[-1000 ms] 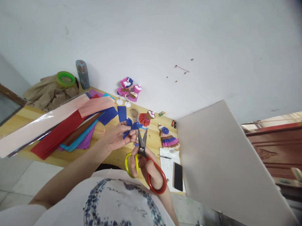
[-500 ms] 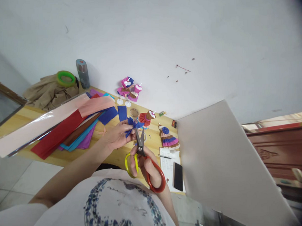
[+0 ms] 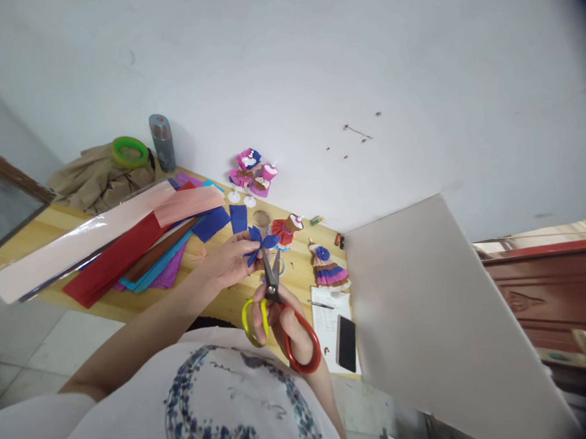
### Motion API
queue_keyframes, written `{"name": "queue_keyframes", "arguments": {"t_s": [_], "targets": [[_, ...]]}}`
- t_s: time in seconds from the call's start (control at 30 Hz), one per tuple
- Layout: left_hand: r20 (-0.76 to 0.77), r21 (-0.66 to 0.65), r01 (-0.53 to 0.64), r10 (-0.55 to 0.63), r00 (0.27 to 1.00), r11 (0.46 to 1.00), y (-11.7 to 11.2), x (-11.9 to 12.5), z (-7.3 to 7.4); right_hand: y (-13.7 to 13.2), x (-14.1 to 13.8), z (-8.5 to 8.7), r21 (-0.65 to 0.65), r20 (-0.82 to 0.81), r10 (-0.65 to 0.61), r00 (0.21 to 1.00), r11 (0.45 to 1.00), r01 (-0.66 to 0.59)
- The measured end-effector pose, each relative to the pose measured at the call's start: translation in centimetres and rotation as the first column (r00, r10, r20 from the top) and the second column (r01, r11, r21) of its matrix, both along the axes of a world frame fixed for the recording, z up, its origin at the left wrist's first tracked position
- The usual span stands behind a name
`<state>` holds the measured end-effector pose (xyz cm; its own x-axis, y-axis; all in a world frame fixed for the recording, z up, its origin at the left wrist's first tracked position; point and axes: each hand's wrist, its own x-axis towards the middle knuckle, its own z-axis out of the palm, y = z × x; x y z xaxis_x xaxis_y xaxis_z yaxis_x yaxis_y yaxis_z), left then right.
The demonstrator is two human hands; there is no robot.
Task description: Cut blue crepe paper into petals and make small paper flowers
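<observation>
Left grip (image 3: 232, 259)'s got blue paper (image 3: 257, 238) pinched right by the tips of spread scissors (image 3: 273, 289), right grip (image 3: 284, 315) curled through 'em.

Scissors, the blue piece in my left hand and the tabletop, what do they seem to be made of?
Scissors: dark grey metal blades with a dull sheen; glossy yellow and red handles, probably plastic. Blue piece: matte, thin and petal-like, likely paper, though fabric is possible. Tabletop: pale, striped grain suggests wood or a wood-look laminate.
</observation>
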<state>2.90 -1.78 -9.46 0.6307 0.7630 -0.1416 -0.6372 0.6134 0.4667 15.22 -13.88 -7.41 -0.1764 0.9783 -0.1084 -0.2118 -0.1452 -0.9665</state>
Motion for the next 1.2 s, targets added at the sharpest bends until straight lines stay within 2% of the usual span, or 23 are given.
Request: {"name": "queue_keyframes", "arguments": {"t_s": [0.13,0.37,0.53,0.8,0.97,1.1,1.2], "targets": [[-0.003,0.0,0.02,-0.02,1.0,1.0,0.0,-0.1,-0.3,0.3,-0.1,-0.2,-0.033,-0.097,0.036,0.995,0.999,-0.039],[0.032,-0.026,-0.038,0.038,0.999,0.999,0.1,0.0,0.1,-0.1,0.1,0.1,-0.009,-0.115,0.11,0.987,0.994,-0.111],[-0.044,-0.032,-0.205,0.203,0.978,0.978,0.0,0.3,1.2,0.0,0.0,0.1,-0.019,-0.119,0.163,0.979,0.986,-0.167],[-0.182,-0.02,-0.356,0.347,0.92,0.934,-0.7,0.6,2.0,0.5,-0.2,-0.7,-0.003,-0.087,0.025,0.996,1.0,-0.025],[-0.201,-0.015,-0.391,0.38,0.903,0.92,-0.9,0.7,2.3,0.5,-0.3,-0.9,0.0,-0.128,0.034,0.991,0.999,-0.034],[-0.208,-0.055,-0.4,0.381,0.901,0.915,-0.9,0.7,2.4,0.5,-0.3,-1.0,0.036,-0.051,0.068,0.996,0.997,-0.066],[-0.216,-0.051,-0.395,0.376,0.901,0.917,-1.0,0.7,2.3,0.6,-0.3,-1.0,0.037,-0.038,0.037,0.999,0.999,-0.036]]}}
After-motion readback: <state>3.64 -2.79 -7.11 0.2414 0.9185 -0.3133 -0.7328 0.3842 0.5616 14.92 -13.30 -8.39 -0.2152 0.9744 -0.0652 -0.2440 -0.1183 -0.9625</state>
